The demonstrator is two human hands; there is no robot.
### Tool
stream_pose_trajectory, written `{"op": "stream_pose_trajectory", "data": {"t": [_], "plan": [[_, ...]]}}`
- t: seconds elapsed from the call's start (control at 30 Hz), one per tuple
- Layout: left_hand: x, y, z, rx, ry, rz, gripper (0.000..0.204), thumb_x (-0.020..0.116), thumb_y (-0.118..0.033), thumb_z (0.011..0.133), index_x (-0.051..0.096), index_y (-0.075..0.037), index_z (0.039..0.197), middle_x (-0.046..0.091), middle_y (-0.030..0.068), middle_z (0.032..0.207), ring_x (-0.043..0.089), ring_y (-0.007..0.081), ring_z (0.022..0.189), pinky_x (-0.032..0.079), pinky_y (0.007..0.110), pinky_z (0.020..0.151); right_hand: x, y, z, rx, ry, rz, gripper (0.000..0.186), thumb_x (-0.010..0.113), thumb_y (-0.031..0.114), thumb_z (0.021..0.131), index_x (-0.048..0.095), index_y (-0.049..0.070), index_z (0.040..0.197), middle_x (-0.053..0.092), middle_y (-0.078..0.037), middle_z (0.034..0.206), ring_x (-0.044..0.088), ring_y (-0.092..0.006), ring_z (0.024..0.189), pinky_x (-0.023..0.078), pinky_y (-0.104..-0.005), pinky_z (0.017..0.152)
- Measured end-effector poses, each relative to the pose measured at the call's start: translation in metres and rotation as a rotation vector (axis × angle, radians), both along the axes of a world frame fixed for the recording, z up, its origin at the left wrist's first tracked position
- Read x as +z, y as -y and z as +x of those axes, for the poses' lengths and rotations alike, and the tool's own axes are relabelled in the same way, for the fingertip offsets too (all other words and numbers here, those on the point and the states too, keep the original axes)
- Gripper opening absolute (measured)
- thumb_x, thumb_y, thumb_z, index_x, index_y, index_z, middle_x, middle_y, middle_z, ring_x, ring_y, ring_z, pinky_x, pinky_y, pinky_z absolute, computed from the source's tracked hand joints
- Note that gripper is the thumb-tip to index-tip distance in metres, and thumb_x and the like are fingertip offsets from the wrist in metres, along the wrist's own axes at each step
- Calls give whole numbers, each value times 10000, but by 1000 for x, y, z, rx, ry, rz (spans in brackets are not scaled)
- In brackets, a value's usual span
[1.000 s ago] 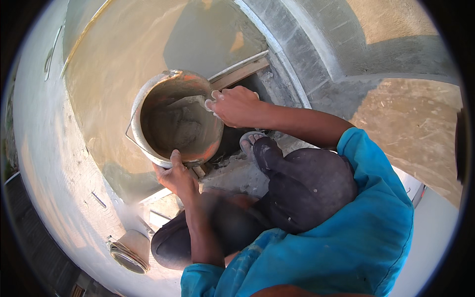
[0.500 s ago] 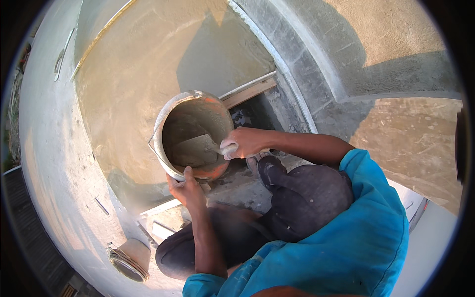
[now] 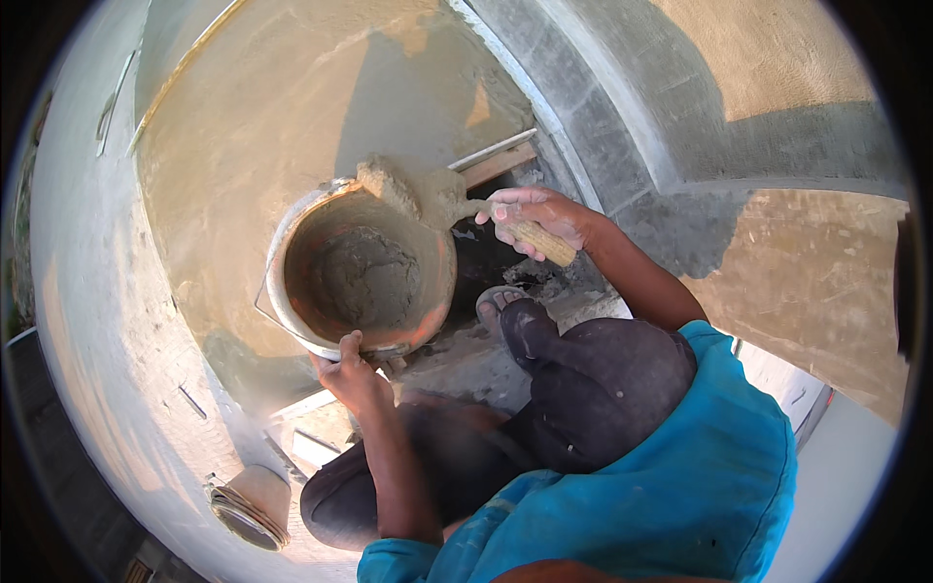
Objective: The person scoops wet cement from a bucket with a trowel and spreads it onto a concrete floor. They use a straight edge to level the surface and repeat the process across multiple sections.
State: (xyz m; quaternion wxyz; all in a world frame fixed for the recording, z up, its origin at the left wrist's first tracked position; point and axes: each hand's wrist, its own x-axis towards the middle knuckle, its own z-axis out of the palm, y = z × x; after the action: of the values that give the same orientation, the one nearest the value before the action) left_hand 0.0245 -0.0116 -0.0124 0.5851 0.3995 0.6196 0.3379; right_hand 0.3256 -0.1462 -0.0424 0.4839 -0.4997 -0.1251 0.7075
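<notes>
My right hand (image 3: 540,222) is wrapped round the pale handle of a trowel (image 3: 445,197). Its mortar-smeared blade lies over the far right rim of a bucket (image 3: 434,282), carrying a lump of wet mortar (image 3: 391,190). More grey mortar (image 3: 367,277) lies in the bottom of the bucket, whose inner wall shows orange patches. My left hand (image 3: 352,375) grips the near rim of the bucket, thumb on the lip and fingers hidden beneath. The bucket tilts toward me, its wire handle hanging at the left side.
Wet tan plaster (image 3: 253,146) covers the surface beyond the bucket. A wooden strip (image 3: 501,163) edges a dark gap behind my right hand. A second bucket (image 3: 255,505) stands at lower left. My bent knees and one bare foot (image 3: 501,299) are close to the bucket.
The trowel has come up out of the bucket with mortar on it, my right hand moving up and right. The bucket, still in my left hand, has shifted slightly left.
</notes>
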Motion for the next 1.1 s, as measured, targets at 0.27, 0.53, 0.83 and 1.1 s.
{"op": "stream_pose_trajectory", "data": {"t": [0.27,0.53,0.83,1.1], "plan": [[-5,5,-8,-72,-31,7,518,624,12,778,478,38,1274,568,111,1096,576,191,936,497,312,828,-54,-33,92,-369,1181,-230,432,659,362,931,633,73,1252,676,-88,866,655,-191,717,524,-337,606],[-1,5,-6,-80,-86,28,476,630,-12,811,501,62,1264,604,126,1109,578,197,970,451,314,901,15,-22,51,-119,1442,-71,522,667,409,887,614,83,1292,663,-159,1233,628,-334,1136,484,-443,966],[1,21,14,-271,-234,152,537,632,-6,839,462,60,1344,605,157,1171,620,220,981,497,329,852,7,-43,-69,1011,1431,234,272,659,311,875,695,82,1017,702,-160,905,693,-359,873,547,-455,694],[0,21,11,-231,-232,174,452,631,-38,823,525,64,1251,619,125,1080,603,192,930,472,310,830,-23,-28,-57,689,843,363,402,663,309,880,685,8,1144,687,-188,843,672,-300,657,538,-418,585]]}}
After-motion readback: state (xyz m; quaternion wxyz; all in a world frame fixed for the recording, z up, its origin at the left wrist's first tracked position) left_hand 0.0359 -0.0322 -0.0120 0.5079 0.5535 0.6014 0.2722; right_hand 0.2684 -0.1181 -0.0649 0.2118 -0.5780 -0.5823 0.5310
